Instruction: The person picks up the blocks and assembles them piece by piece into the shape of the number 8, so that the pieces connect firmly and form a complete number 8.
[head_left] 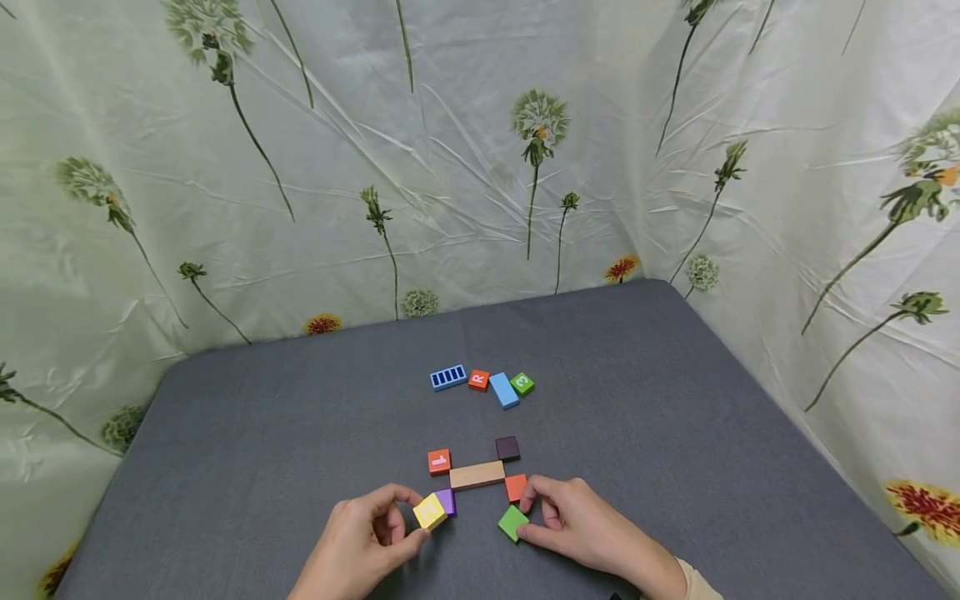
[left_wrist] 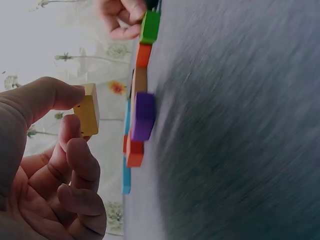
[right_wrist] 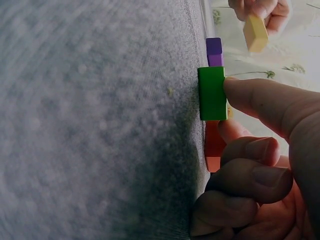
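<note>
My left hand (head_left: 367, 533) pinches a yellow block (head_left: 431, 511) between thumb and fingertips. The left wrist view shows this block held up off the table, and in the head view it partly covers a purple block (head_left: 447, 501). On the other side, my right hand (head_left: 577, 521) has its thumb and index finger at a green block (head_left: 513, 524), which sits on the cloth by the corner of an orange block (head_left: 516, 488). A plain wooden bar (head_left: 477, 475) lies between the hands' blocks, with an orange-red numbered block (head_left: 439, 462) and a dark block (head_left: 507, 448) at its far corners.
Farther back on the grey table (head_left: 300, 417) lie a blue block with dark stripes (head_left: 448, 377), a red letter R block (head_left: 478, 380), a plain light-blue block (head_left: 504, 390) and a green number 3 block (head_left: 522, 383). A flowered curtain (head_left: 465, 167) hangs behind the table and along its right side.
</note>
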